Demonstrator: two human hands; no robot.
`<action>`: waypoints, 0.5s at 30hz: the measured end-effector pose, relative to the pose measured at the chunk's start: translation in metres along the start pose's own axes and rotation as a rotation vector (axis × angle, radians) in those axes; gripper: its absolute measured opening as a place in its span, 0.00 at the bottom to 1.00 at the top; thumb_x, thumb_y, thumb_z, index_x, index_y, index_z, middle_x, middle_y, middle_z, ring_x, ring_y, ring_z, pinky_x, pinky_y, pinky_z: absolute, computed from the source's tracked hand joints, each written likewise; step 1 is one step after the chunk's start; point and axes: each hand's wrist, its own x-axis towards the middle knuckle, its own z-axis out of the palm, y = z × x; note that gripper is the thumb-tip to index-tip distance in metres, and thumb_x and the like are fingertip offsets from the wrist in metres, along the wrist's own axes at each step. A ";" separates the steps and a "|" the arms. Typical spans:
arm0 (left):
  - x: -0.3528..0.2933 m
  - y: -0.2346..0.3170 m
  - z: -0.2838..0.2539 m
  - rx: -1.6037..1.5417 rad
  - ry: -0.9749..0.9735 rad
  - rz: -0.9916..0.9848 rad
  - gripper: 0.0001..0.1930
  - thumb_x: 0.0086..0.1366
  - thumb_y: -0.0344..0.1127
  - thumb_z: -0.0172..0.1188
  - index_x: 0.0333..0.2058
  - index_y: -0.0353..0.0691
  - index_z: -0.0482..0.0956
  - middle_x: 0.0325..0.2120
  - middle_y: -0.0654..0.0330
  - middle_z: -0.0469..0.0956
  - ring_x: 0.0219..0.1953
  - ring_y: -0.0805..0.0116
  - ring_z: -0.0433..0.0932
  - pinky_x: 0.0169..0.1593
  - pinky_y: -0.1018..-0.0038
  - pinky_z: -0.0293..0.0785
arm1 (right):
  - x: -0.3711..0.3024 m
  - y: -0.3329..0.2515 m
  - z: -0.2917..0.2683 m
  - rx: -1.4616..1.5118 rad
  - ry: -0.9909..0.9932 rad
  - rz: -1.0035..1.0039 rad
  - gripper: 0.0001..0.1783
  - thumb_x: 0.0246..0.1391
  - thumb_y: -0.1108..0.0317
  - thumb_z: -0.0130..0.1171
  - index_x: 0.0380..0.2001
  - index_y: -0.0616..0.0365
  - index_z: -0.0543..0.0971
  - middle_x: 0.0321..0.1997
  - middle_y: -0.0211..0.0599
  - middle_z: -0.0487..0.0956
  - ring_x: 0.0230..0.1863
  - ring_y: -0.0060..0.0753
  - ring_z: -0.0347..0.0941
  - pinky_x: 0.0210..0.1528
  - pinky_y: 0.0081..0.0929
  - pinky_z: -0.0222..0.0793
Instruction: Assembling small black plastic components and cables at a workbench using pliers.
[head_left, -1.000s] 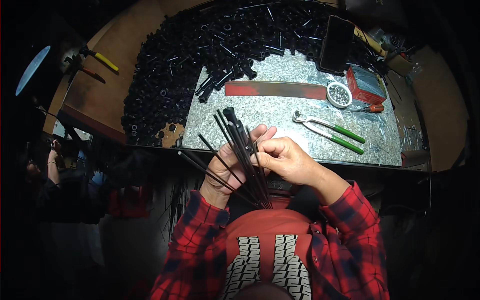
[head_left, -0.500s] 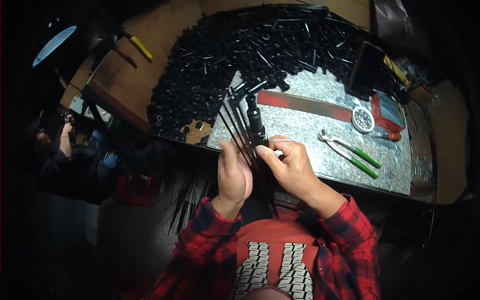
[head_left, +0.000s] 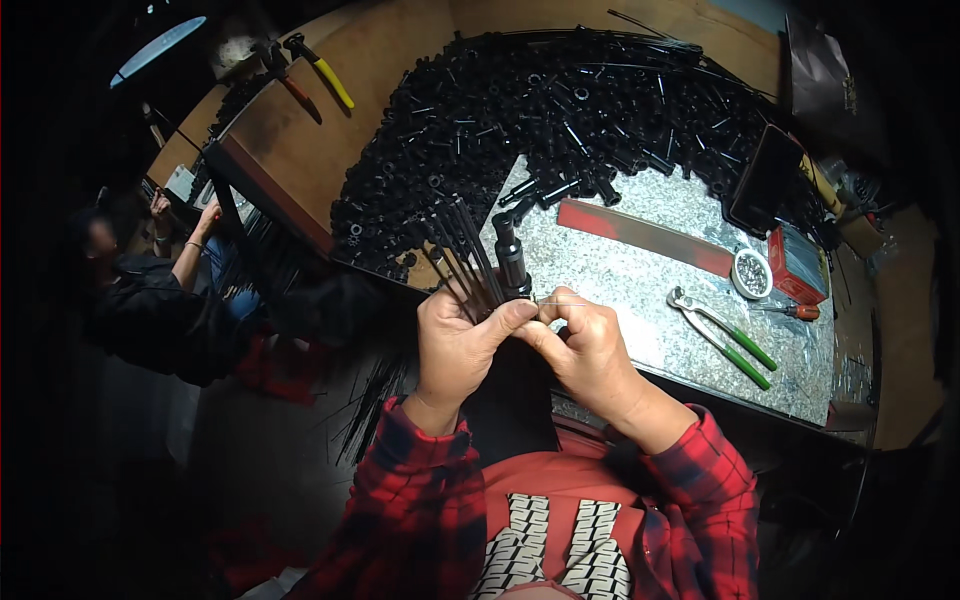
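My left hand (head_left: 455, 345) is closed around a bundle of thin black rods (head_left: 462, 240) that fan upward past the bench edge. Beside the rods stands a black cylindrical part (head_left: 510, 262) with a narrower, angled top; its lower end is hidden by my fingers. My left thumb presses near its base. My right hand (head_left: 590, 345) is pinched right next to it, thumb tip against the left thumb. A thin pale wire (head_left: 560, 303) runs out across the right fingers.
A heap of small black tubular parts (head_left: 450, 130) covers the bench's back. On the speckled bench top (head_left: 620, 290) lie a red-brown flat bar (head_left: 645, 238), green-handled pincers (head_left: 725, 340), a white cup of small pieces (head_left: 752, 273) and a red box (head_left: 798, 268). Another person (head_left: 150, 280) works at left.
My left hand has closed from spread fingers around the rods, its thumb now at the black part's base. The right hand stays pinched beside it. The whole view has shifted slightly.
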 end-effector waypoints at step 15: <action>-0.003 -0.018 -0.014 -0.212 -0.037 -0.013 0.11 0.58 0.30 0.66 0.38 0.33 0.80 0.30 0.66 0.81 0.31 0.80 0.76 0.39 0.82 0.72 | 0.003 0.006 -0.007 0.219 -0.241 0.333 0.13 0.53 0.66 0.64 0.21 0.60 0.74 0.20 0.27 0.73 0.21 0.14 0.68 0.23 0.16 0.65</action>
